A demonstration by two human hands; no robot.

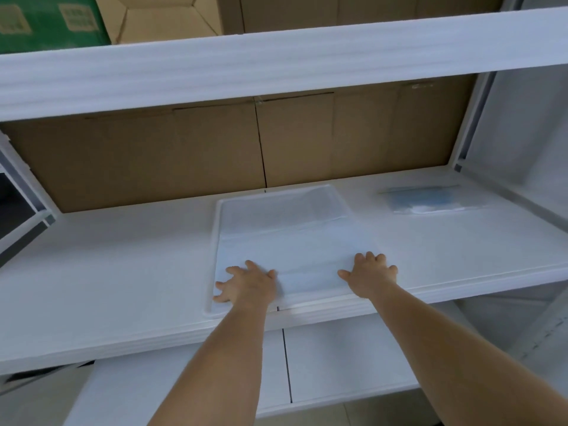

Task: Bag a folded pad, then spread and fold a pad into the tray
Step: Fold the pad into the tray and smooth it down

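A white pad [295, 250] lies spread over a shallow white tray [215, 216] in the middle of the white shelf, with fold lines running across it. My left hand [246, 282] presses flat on the pad's near left corner, fingers splayed. My right hand [372, 272] presses flat on the near right part of the pad. A clear bag holding a folded blue pad [427, 199] lies at the back right of the shelf.
Brown cardboard [246, 149] lines the back of the shelf. A white upper shelf [276, 66] overhangs, with cardboard boxes and a green box [46, 23] on top. A lower white shelf [338, 364] sits below. A dark frame [18, 216] stands at the left.
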